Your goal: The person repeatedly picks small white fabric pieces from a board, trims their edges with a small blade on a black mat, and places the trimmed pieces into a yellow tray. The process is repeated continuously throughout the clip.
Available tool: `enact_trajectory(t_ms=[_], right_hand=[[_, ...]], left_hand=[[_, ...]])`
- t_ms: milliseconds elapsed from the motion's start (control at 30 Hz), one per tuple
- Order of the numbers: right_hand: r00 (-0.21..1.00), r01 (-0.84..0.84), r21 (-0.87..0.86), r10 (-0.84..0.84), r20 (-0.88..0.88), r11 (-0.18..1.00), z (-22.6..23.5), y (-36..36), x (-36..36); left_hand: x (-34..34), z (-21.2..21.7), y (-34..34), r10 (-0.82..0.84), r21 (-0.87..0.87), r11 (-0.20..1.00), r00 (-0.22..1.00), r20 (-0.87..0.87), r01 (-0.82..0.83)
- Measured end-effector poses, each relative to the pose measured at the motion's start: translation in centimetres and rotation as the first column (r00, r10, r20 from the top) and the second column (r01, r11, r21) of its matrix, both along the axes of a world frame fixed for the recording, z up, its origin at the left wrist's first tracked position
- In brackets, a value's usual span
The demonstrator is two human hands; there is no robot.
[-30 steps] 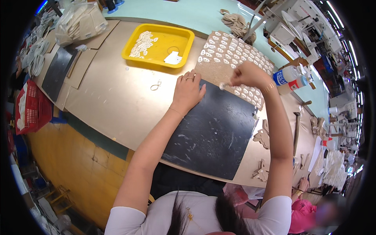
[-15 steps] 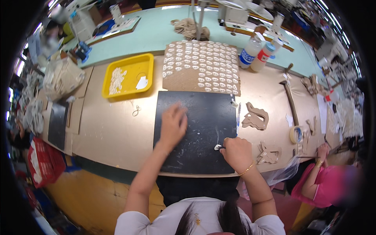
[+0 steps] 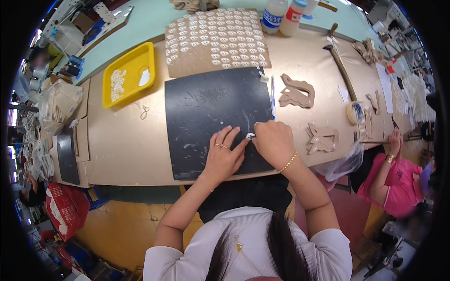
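Observation:
A small white oval piece lies on the black mat, toward its right front part. My right hand is closed around a slim dark tool, mostly hidden by the fist; its tip meets the piece. From the left, my left hand rests on the mat with fingers spread and its thumb at the piece's edge. Beyond the mat lies a brown board bearing rows of similar white pieces, with a bare patch at its near left.
A yellow tray with white pieces stands at the far left. To the right are brown cut shapes, a hammer and a tape roll. Bottles stand behind the board. A co-worker in pink sits at the right.
My left hand has come down and right from over the mat to the white piece. My right hand still grips the dark tool at the piece. The whole view has shifted.

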State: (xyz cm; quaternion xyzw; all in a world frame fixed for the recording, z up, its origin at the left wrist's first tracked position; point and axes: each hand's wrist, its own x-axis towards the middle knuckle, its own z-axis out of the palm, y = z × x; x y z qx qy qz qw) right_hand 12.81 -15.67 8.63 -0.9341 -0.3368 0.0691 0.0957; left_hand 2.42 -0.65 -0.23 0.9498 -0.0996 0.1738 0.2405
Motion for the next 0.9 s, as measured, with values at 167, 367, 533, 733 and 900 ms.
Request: enact_trajectory(t_ms=[167,367,533,733,900], right_hand=[[0.999,0.005,-0.027,-0.006,-0.041,1.000,0.1,0.2,0.1],[0.995,0.010,-0.069,-0.017,-0.097,0.998,0.5,-0.2,0.2],[0.989,0.134,0.194,-0.120,-0.081,0.972,1.5,-4.0,2.5],[0.829,0.559,0.223,-0.534,-0.165,0.799,-3.0,-8.3,10.6],[0.878,0.449,0.327,-0.478,0.011,0.832,-8.4,-8.7,11.5]], left_hand=[[0.0,0.4,-0.2,0.013,0.053,0.998,1.000,0.019,-0.014],[0.4,0.5,-0.4,0.010,0.062,0.998,1.000,-0.014,-0.009],[0.4,0.4,-0.7,0.039,0.032,0.999,0.999,-0.031,-0.038],[0.4,0.5,-0.7,0.011,0.005,1.000,1.000,-0.001,-0.011],[0.2,0.4,-0.4,0.020,-0.021,1.000,0.999,0.037,-0.019]])
